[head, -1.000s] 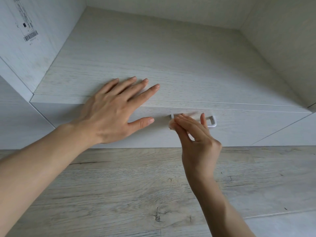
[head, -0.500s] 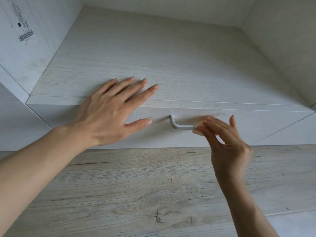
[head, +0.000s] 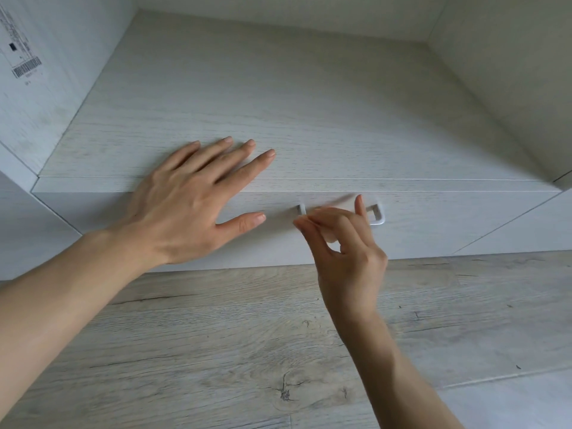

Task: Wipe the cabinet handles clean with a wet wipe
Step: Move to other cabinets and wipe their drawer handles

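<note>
Cabinet handle on the pale cabinet front, right hand on it with the wipe.

Far up and left of the handle, a barcode label sits on the side wall. Just left of the handle, the left hand lies flat with its fingers straight and spread. Its fingertips are on the shelf board above and its thumb points at the handle's left end, grip apart and holding nothing. On the handle itself, the right hand covers the middle of the bar. Its grip is clamped, thumb against fingers, on a wet wipe, only a pale sliver showing, little finger raised. To the right, the handle's bare right end sticks out. Below the handle, grey wood floor.
</note>
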